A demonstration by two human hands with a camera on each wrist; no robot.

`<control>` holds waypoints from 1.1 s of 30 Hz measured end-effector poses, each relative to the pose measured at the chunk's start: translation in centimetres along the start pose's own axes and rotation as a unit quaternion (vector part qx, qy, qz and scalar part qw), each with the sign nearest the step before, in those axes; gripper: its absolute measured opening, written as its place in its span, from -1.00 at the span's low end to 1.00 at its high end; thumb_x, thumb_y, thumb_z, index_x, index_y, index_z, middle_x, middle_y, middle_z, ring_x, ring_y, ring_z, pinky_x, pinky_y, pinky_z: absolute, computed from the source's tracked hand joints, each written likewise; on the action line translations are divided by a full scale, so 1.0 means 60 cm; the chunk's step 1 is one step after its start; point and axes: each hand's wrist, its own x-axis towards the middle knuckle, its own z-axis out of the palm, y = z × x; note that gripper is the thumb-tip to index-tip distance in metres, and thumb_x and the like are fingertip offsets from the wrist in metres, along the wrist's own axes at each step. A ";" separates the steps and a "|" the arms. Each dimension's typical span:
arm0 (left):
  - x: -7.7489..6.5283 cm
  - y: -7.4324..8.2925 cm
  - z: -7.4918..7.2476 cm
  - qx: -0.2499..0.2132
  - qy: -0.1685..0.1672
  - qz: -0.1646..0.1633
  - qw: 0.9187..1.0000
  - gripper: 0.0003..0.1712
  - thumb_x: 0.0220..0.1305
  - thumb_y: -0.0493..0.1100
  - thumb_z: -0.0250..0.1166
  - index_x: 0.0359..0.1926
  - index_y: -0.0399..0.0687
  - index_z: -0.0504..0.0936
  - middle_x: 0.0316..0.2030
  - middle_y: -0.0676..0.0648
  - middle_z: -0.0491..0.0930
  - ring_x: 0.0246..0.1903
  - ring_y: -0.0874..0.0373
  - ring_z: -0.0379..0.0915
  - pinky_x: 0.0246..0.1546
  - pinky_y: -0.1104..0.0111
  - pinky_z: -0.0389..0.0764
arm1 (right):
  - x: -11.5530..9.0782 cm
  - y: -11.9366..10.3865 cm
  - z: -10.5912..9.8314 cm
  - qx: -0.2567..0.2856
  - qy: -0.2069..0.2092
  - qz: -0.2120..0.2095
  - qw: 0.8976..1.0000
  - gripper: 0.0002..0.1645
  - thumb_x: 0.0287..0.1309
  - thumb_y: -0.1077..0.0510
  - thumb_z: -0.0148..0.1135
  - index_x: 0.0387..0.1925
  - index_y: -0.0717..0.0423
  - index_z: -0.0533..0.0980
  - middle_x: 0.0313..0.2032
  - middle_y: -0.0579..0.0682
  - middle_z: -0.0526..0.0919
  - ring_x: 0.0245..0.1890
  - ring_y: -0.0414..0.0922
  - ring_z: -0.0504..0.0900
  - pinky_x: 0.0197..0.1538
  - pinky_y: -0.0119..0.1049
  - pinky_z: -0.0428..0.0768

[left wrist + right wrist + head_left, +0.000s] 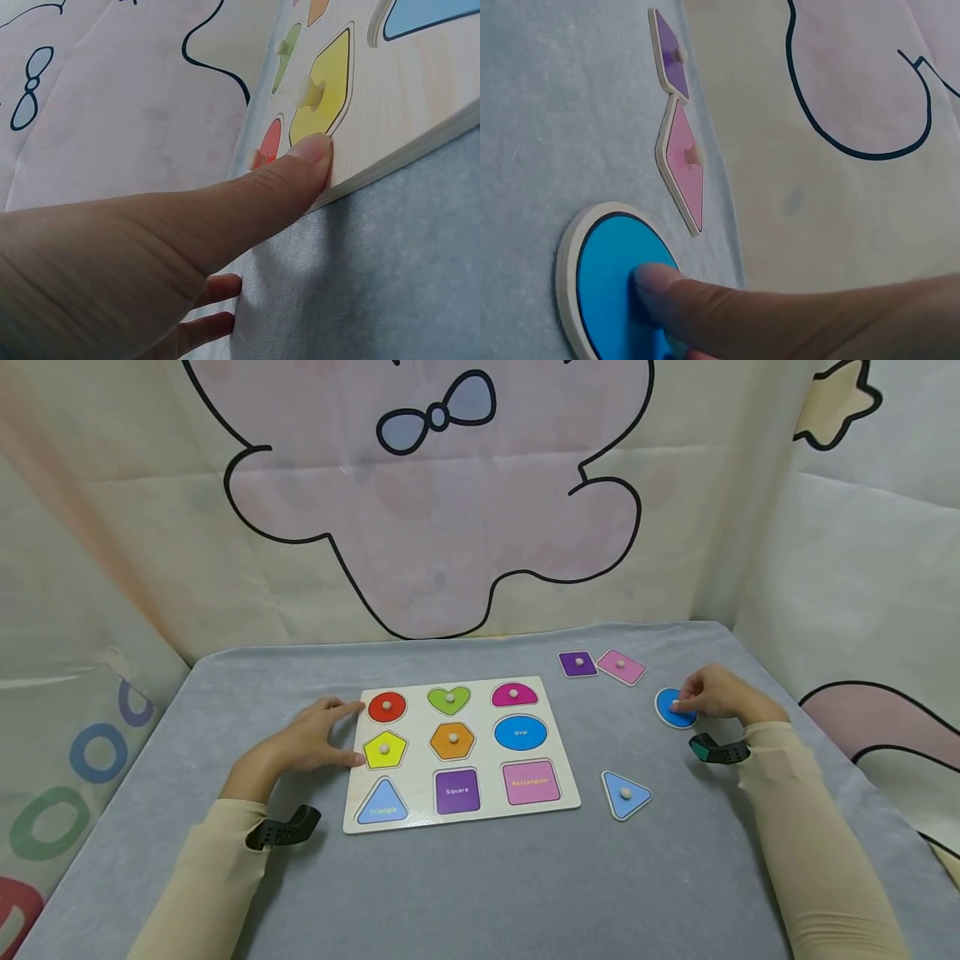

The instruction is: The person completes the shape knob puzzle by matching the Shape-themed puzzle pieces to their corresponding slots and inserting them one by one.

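A white wooden puzzle board (465,823) lies on the table with several coloured shapes in it. At its left edge is my left hand (311,737); its straight thumb (300,169) presses the board beside the yellow pentagon piece (330,79), and the other fingers reach toward the upper left corner. My right hand (716,693) pinches the blue oval piece (667,708) at its middle, to the right of the board. That piece's knob is hidden by the fingers. The blue face of the oval (607,262) shows beneath the thumb in the right wrist view.
Beyond the oval lie a purple square piece (570,664) and a pink rectangle piece (621,667), both knobbed. A blue triangle piece (637,796) rests nearer, right of the board. Board recesses for oval, triangle, square and rectangle show printed words. Fabric walls stand behind the table.
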 end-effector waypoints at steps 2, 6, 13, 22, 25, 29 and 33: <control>0.000 0.000 0.000 -0.001 0.000 -0.001 1.000 0.13 0.08 0.23 0.51 0.54 -0.07 0.21 0.42 -0.43 0.19 0.35 -0.38 0.14 0.31 -0.36 0.32 | 0.001 0.000 0.000 0.001 0.006 -0.004 1.000 -0.67 0.29 0.07 0.34 -0.33 0.31 0.56 -0.49 -0.05 0.50 -0.36 -0.09 0.44 -0.34 -0.28 0.41; 0.000 -0.002 -0.001 0.002 -0.001 -0.002 1.000 0.13 0.07 0.25 0.51 0.54 -0.06 0.21 0.42 -0.43 0.18 0.35 -0.38 0.14 0.30 -0.36 0.32 | 0.005 0.001 0.002 0.004 0.023 -0.014 1.000 -0.69 0.31 0.09 0.32 -0.31 0.31 0.56 -0.47 -0.02 0.51 -0.36 -0.08 0.43 -0.34 -0.27 0.41; -0.002 -0.003 -0.001 0.001 -0.001 0.005 1.000 0.12 0.08 0.23 0.51 0.54 -0.06 0.22 0.41 -0.43 0.20 0.35 -0.38 0.15 0.31 -0.35 0.31 | 0.003 -0.015 0.003 0.003 0.064 -0.031 0.997 -0.73 0.33 0.13 0.30 -0.28 0.32 0.56 -0.43 0.04 0.51 -0.36 -0.06 0.42 -0.37 -0.28 0.42; -0.002 0.001 -0.001 -0.002 -0.002 -0.003 1.000 0.12 0.07 0.23 0.51 0.54 -0.05 0.22 0.41 -0.41 0.20 0.35 -0.36 0.15 0.33 -0.33 0.31 | -0.004 -0.064 0.006 -0.014 0.105 -0.057 0.993 -0.70 0.31 0.09 0.34 -0.22 0.31 0.57 -0.33 0.12 0.54 -0.25 0.02 0.45 -0.36 -0.27 0.42; -0.002 0.001 -0.001 0.000 0.000 -0.003 1.000 0.12 0.07 0.23 0.52 0.54 -0.04 0.22 0.41 -0.41 0.21 0.35 -0.35 0.15 0.32 -0.33 0.32 | -0.003 -0.078 0.008 -0.015 0.107 -0.066 0.992 -0.70 0.31 0.09 0.34 -0.20 0.30 0.57 -0.35 0.10 0.54 -0.23 0.03 0.46 -0.36 -0.27 0.43; -0.002 0.001 0.000 0.001 0.002 -0.003 1.000 0.11 0.07 0.22 0.52 0.54 -0.04 0.23 0.41 -0.41 0.21 0.35 -0.35 0.15 0.32 -0.33 0.32 | -0.008 -0.095 0.009 -0.015 0.110 -0.076 0.991 -0.73 0.32 0.11 0.33 -0.20 0.30 0.58 -0.35 0.09 0.53 -0.22 0.04 0.48 -0.36 -0.27 0.45; -0.002 0.002 0.000 0.000 0.001 -0.007 1.000 0.11 0.07 0.22 0.52 0.54 -0.03 0.22 0.42 -0.41 0.20 0.36 -0.35 0.14 0.33 -0.33 0.32 | -0.013 -0.107 0.010 -0.016 0.116 -0.080 0.990 -0.77 0.33 0.14 0.30 -0.19 0.28 0.58 -0.33 0.09 0.54 -0.22 0.04 0.50 -0.35 -0.29 0.48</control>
